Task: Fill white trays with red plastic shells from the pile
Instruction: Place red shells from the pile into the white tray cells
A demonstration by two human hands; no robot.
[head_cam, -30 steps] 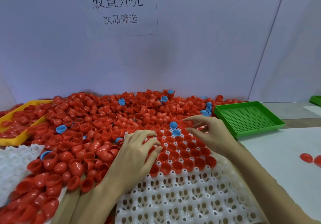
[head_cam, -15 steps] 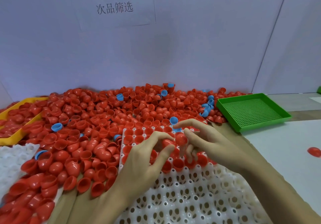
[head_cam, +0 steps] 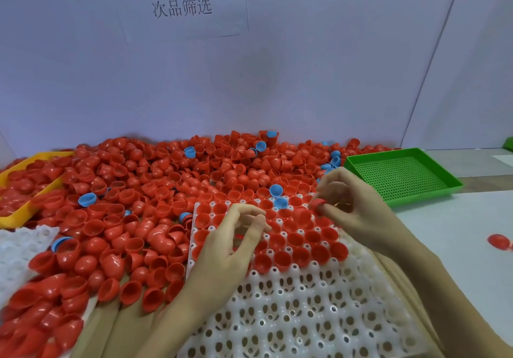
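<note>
Right hand (head_cam: 358,210) pinched a red shell (head_cam: 316,204) above the white tray (head_cam: 305,316), far rows filled. Left hand (head_cam: 230,249) hovered, fingers curled, empty. Pile (head_cam: 138,205) lay behind; green tray (head_cam: 402,177) right.

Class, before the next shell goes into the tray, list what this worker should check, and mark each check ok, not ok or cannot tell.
1. Shell held in right hand: ok.
2. Shell is red, not blue: ok.
3. Empty cells free in white tray: ok.
4. Left hand holds a shell: cannot tell, blurred.
5. Blue shells lying at the tray's far edge: not ok.
6. Held shell undamaged: cannot tell.
</note>
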